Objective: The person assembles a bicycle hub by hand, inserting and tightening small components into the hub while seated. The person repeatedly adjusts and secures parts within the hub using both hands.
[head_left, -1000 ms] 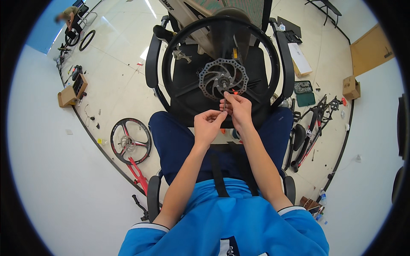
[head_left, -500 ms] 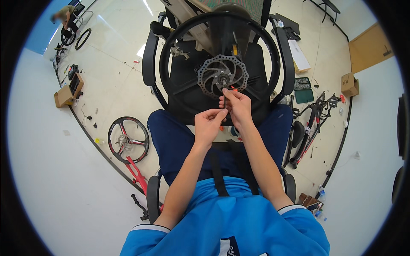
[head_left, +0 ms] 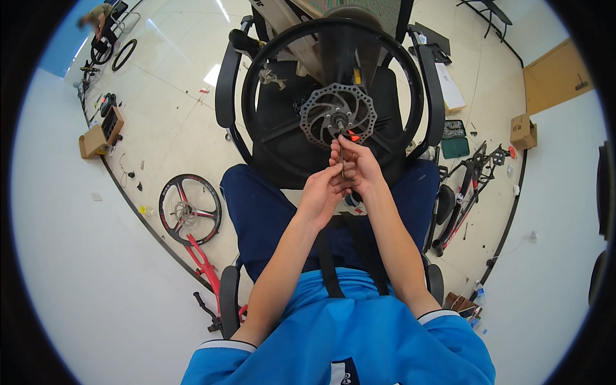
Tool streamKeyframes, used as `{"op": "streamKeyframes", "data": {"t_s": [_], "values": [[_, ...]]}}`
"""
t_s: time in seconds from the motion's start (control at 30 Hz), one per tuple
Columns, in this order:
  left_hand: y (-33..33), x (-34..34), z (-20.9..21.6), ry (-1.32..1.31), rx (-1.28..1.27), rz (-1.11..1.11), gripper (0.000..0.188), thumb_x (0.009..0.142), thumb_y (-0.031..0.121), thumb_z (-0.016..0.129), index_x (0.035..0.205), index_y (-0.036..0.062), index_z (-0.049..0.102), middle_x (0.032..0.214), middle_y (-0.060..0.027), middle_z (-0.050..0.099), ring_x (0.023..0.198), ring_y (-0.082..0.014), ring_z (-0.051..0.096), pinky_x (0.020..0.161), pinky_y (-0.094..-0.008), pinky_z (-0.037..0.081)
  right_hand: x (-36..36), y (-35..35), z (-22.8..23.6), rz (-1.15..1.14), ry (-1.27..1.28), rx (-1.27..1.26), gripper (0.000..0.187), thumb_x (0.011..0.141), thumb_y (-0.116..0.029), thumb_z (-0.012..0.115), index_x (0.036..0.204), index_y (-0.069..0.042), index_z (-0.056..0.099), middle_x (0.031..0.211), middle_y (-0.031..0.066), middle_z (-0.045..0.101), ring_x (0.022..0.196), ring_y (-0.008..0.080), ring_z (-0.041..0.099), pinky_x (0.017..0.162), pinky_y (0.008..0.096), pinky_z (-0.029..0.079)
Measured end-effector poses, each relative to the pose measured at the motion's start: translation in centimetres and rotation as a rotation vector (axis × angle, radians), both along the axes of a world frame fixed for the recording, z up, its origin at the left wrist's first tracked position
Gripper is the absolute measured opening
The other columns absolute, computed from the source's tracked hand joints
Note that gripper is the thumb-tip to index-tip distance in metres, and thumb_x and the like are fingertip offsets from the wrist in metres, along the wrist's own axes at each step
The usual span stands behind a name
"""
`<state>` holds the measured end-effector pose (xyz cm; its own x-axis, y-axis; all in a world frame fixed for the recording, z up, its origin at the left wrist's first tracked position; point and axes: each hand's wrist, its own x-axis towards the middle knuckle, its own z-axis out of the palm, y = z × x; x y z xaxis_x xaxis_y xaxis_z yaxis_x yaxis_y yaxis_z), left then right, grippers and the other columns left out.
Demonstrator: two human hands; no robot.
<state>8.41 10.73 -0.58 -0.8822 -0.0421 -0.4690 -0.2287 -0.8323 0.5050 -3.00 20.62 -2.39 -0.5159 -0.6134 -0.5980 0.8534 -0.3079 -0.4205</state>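
My right hand (head_left: 359, 168) pinches the upper part of a slim dark metal rod with a bent lower end, which looks like a hex key (head_left: 342, 160). Fingers of my left hand (head_left: 321, 192) close around its lower part, touching the right hand's fingers. The rod's tip is just below the axle in the middle of a silver brake disc (head_left: 312, 117); whether they touch I cannot tell. This disc sits on the hub of a black bicycle wheel (head_left: 249, 83), which lies on a black office chair in front of me. A small red-orange piece (head_left: 351, 135) shows beside the axle.
Armrests (head_left: 226, 83) flank the wheel. A spoked wheel (head_left: 165, 221) and red frame (head_left: 206, 269) lie at left, a dark bicycle frame (head_left: 473, 173) and green tool case (head_left: 455, 148) at right. Cardboard boxes (head_left: 523, 131) stand near the walls. Another person (head_left: 101, 19) is far left.
My left hand has shifted slightly right and its fingers have moved in closer around the rod. The rod's bent lower end shows now. My right hand stays almost in place.
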Motion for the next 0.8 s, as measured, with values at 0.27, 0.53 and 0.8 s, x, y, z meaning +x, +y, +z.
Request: {"op": "streamKeyframes", "data": {"t_s": [0.27, 0.53, 0.8], "values": [[0.3, -0.8, 1.6, -0.126, -0.389, 0.041, 0.019, 0.098, 0.022, 0.067, 0.096, 0.0046, 0.072, 0.083, -0.0046, 0.07, 0.071, -0.0145, 0.067, 0.068, -0.0284, 0.053, 0.0, -0.4, 0.1, -0.006, -0.029, 0.054, 0.028, 0.092, -0.033, 0.075, 0.086, -0.007, 0.068, 0.079, 0.0035, 0.069, 0.065, 0.0135, 0.064, 0.054, 0.0266, 0.052], [-1.6, -1.7, 0.7, -0.074, -0.301, -0.008, 0.019, 0.097, 0.02, 0.068, 0.091, 0.0022, 0.071, 0.08, -0.0062, 0.07, 0.067, -0.0164, 0.067, 0.061, -0.0308, 0.055, 0.1, -0.1, 0.2, 0.039, 0.015, -0.028, 0.029, 0.097, -0.035, 0.065, 0.103, -0.006, 0.068, 0.098, 0.006, 0.071, 0.074, 0.0148, 0.065, 0.057, 0.0272, 0.049], [-0.7, -1.3, -1.2, -0.031, 0.044, -0.051, 0.029, 0.104, 0.025, 0.058, 0.111, -0.0012, 0.066, 0.103, -0.0127, 0.072, 0.091, -0.0246, 0.074, 0.079, -0.0355, 0.061, 0.4, 0.7, -1.0, 0.004, 0.116, 0.018, 0.025, 0.097, -0.03, 0.069, 0.103, -0.006, 0.07, 0.097, 0.0071, 0.073, 0.087, 0.0162, 0.07, 0.071, 0.0269, 0.058]]}}
